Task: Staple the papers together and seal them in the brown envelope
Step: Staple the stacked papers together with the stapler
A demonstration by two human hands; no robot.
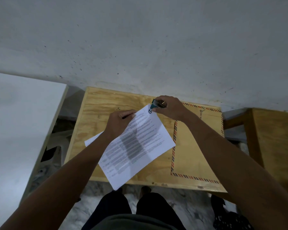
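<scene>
Stapler [157, 105] biting papers [136, 143] at far corner, gripped in right hand [169, 107] fingers. Left hand [119, 124] fingers pinching sheets' edge, keeping corners squared. Squeezing fully before reaching for brown envelope [198, 146] waiting on surface [96, 105].

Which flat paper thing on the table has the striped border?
The brown envelope, lying flat on the right side of the table. Its edges carry red and dark stripes; the white printed papers beside it have none.

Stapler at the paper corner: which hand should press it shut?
Right. The right hand already grips the stapler over the top corner of the papers, while the left hand pins them to the wooden table.
</scene>
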